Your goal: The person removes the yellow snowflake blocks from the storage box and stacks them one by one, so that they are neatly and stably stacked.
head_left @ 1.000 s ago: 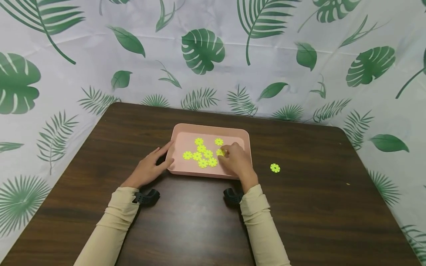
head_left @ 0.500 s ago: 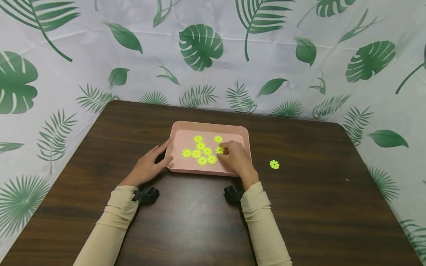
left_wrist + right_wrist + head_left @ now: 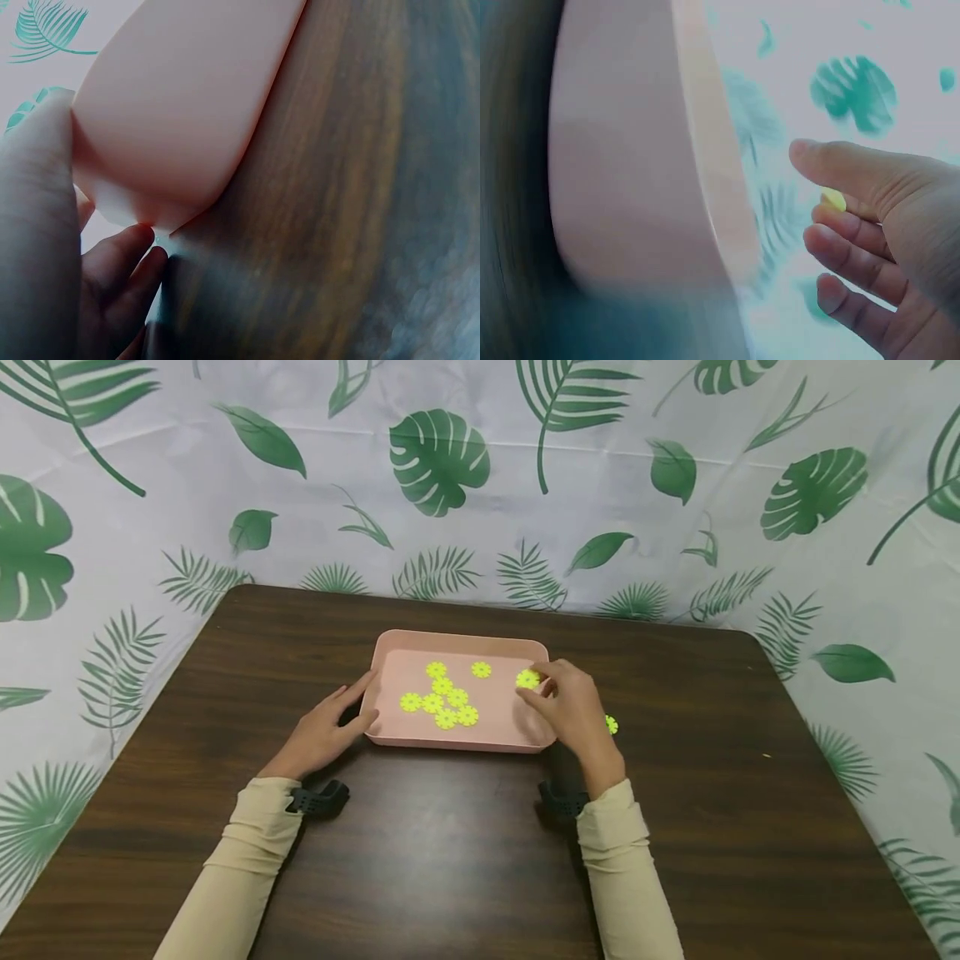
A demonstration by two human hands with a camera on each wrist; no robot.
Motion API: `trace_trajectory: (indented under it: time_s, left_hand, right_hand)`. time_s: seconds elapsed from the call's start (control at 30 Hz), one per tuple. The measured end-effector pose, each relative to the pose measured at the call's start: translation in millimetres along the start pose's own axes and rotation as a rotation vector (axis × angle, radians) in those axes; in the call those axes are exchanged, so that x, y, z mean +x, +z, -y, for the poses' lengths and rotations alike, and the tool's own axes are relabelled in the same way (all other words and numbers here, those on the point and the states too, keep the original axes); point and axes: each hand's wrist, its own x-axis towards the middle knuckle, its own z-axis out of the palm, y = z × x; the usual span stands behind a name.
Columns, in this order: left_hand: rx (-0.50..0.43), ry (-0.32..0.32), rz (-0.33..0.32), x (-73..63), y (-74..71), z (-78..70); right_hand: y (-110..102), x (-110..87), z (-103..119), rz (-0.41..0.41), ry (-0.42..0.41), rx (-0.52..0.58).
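Observation:
A pink tray [image 3: 390, 727] lies on the table with several yellow notched snowflake discs [image 3: 432, 703] in it. One lone disc [image 3: 481, 670] is near the tray's far wall. My left hand [image 3: 318, 735] holds the tray's left end, thumb over the rim; in the left wrist view its fingers [image 3: 120, 259] meet the outer wall. Between thumb and fingertips, my right hand [image 3: 573, 710] pinches a yellow snowflake disc [image 3: 527, 679] above the tray's right end. Only a sliver of that disc [image 3: 834, 199] shows in the right wrist view.
Another snowflake disc [image 3: 612, 724] lies on the dark wooden table [image 3: 450, 860], right of the tray, partly hidden behind the right hand. A leaf-printed cloth [image 3: 322, 502] hangs behind the table. Each wrist wears a black band [image 3: 321, 799].
My right hand has picked up a disc from inside the tray and carried it rightward to the right rim. The left hand keeps its place on the tray. The head view has shifted slightly.

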Motion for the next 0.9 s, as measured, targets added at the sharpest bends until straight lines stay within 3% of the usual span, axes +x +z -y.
trace_trajectory:
  time_s: [0.13, 0.4, 0.63, 0.9]
  left_hand:
    - [0.005, 0.0, 0.003, 0.5, -2.0, -0.4]
    - [0.003, 0.0, 0.015, 0.2, -0.6, 0.0]
    - [0.005, 0.005, 0.012, 0.9, 1.2, 0.5]
    - [0.001, 0.019, 0.007, 1.7, 2.1, 1.9]
  right_hand:
    - [-28.9, -15.7, -33.2, -0.034, 0.056, -0.012]
    - [-62.1, -49.2, -98.7, 0.06, 0.183, -0.023]
    - [-59.6, -53.9, -116.6, 0.121, 0.199, 0.013]
    - [-53.1, -53.7, -119.9, 0.124, 0.199, 0.003]
